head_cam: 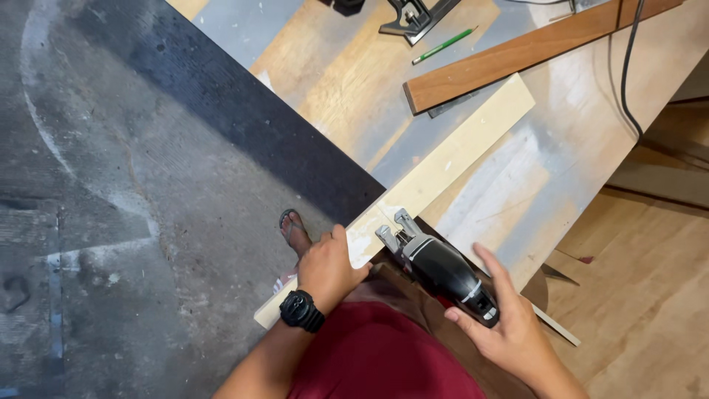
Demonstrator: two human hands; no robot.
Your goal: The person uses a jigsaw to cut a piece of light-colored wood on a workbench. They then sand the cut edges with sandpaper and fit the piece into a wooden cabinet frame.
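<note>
Big grey concrete floor (pixel 111 185) fills the left side, w/ a worn wooden workbench (pixel 591 148) running diagonally across the upper right, patched w/ grey and pale paint. On the bench lies a reddish-brown board (pixel 517 55), angled, its near end resting over the far end of a pale wood plank (pixel 443 162). The plank runs down-left, its near end hanging off the bench edge over the floor. A black cable (pixel 626 74) trails along the bench's right part. The person wears a dark red shirt (pixel 377 355); a sandalled foot (pixel 295 233) shows on the floor just under the plank. Left hand (pixel 329 270), w/ black wristwatch (pixel 301 310), is clamped over the plank's near part, thumb over its top edge. A black-and-grey jigsaw (pixel 439 270) sits w/ its metal base on the plank, just right of the left hand. Right hand (pixel 506 325) cups the saw's rear end, index finger stretched out, grip loose, not fully closed. Far up the bench: a metal square (pixel 413 16) and a green pencil (pixel 443 46), near each other, well apart from the hands.
</note>
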